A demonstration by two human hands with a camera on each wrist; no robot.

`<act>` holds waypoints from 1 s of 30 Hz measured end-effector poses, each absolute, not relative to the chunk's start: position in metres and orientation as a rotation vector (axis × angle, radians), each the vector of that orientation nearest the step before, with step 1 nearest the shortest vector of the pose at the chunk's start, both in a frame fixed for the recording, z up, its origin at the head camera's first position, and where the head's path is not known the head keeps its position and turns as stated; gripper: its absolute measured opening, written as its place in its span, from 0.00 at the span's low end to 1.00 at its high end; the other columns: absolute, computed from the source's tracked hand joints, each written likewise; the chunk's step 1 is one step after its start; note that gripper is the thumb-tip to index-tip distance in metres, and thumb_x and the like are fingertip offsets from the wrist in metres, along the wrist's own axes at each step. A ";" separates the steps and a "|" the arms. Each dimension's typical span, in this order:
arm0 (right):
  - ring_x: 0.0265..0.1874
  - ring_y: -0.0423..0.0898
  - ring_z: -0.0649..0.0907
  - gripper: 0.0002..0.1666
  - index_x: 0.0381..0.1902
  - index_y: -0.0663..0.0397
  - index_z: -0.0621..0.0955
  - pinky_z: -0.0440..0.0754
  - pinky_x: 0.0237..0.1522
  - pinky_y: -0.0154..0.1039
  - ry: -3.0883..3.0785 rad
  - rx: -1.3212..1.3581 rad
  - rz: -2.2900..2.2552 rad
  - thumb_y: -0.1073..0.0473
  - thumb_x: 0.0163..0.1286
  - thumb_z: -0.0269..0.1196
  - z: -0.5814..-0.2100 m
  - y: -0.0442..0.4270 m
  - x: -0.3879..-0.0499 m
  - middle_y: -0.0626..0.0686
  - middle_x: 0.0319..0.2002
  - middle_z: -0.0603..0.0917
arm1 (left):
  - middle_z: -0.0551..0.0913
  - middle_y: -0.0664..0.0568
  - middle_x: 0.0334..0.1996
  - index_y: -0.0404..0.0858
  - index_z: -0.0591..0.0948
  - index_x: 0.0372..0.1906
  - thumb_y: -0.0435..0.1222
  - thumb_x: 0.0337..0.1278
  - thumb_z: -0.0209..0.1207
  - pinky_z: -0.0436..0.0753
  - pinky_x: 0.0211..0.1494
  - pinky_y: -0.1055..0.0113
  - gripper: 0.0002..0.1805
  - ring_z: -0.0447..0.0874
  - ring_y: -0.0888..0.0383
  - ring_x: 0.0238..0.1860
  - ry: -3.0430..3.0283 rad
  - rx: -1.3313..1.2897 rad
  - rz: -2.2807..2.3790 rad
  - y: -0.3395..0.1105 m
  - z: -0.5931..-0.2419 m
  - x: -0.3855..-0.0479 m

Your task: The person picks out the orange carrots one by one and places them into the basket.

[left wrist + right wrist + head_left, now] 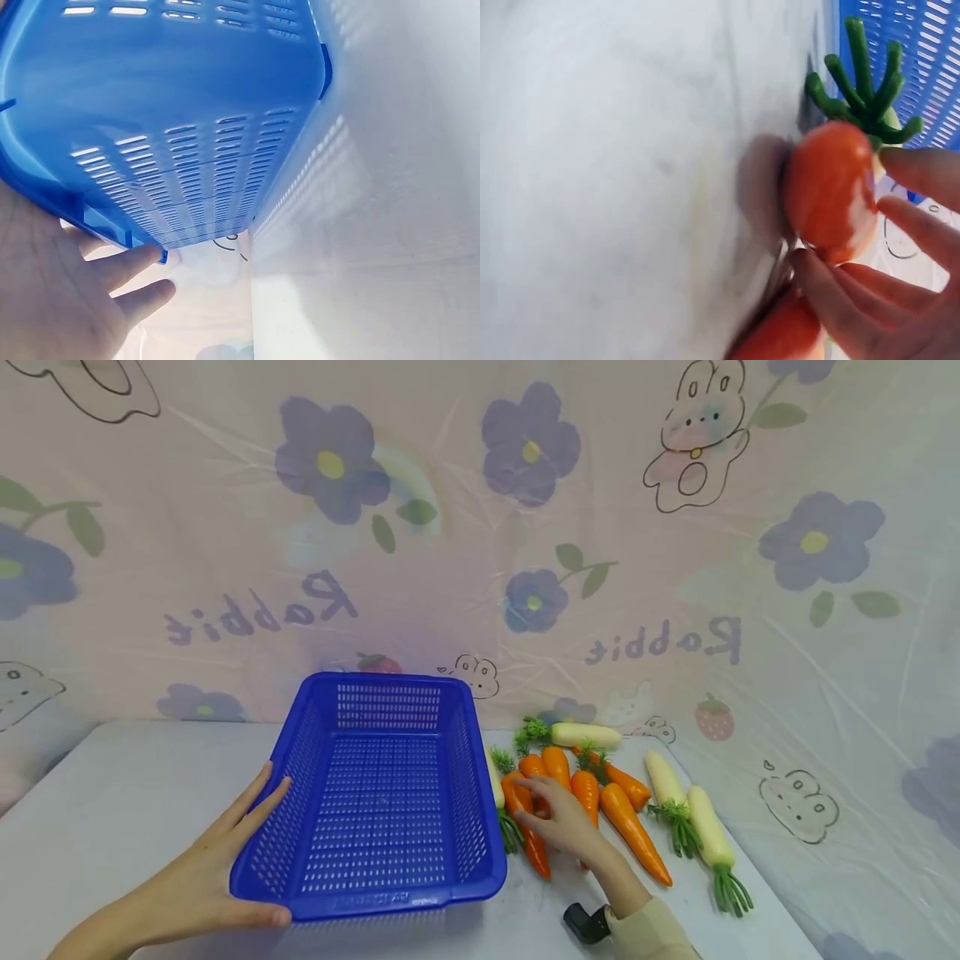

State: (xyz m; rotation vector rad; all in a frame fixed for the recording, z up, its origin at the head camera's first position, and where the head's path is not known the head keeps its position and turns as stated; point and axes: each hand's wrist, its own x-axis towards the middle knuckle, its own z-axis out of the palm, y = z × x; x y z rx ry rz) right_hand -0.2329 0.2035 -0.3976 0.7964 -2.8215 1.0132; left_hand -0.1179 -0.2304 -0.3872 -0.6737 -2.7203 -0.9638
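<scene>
- Broadly, a white worktop [172, 777] underlies everything.
- Blue basket [375, 900]: stands on it.
- Left grip [191, 881]: basket's 8 o'clock, released, fingers extended against its side.
- Right grip [564, 818]: basket's 3 o'clock, fingers around an orange carrot [534, 852]; cannot tell whether it pinches.
- White radishes [585, 735]: carrot's 1 and 3 o'clock.

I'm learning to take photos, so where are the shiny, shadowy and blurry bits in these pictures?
Head view: shiny spots on the carrots; left wrist view: bright dashes on the white table beside the blue basket, like light through its slots; right wrist view: a soft shadow beside the upper carrot, and the picture looks a bit blurry.
</scene>
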 end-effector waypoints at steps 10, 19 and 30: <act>0.57 0.65 0.74 0.29 0.61 0.53 0.77 0.73 0.57 0.62 -2.941 0.737 0.993 0.63 0.60 0.66 -0.399 0.201 -0.234 0.68 0.64 0.68 | 0.29 0.50 0.77 0.48 0.42 0.77 0.54 0.36 0.73 0.70 0.35 0.23 0.67 0.52 0.18 0.65 -2.734 -0.697 -0.997 -0.229 -0.390 -0.119; 0.40 0.46 0.77 0.27 0.59 0.46 0.79 0.76 0.40 0.38 -2.986 0.537 1.321 0.58 0.60 0.67 -0.394 0.201 -0.234 0.56 0.52 0.80 | 0.28 0.53 0.77 0.50 0.40 0.77 0.50 0.39 0.72 0.66 0.38 0.20 0.65 0.47 0.20 0.67 -2.738 -0.677 -1.063 -0.231 -0.393 -0.118; 0.58 0.56 0.75 0.26 0.59 0.49 0.80 0.77 0.57 0.50 -2.899 0.331 1.655 0.57 0.62 0.67 -0.387 0.213 -0.230 0.58 0.60 0.78 | 0.27 0.53 0.77 0.49 0.40 0.77 0.49 0.40 0.72 0.63 0.38 0.19 0.64 0.45 0.19 0.67 -2.720 -0.694 -1.075 -0.232 -0.395 -0.121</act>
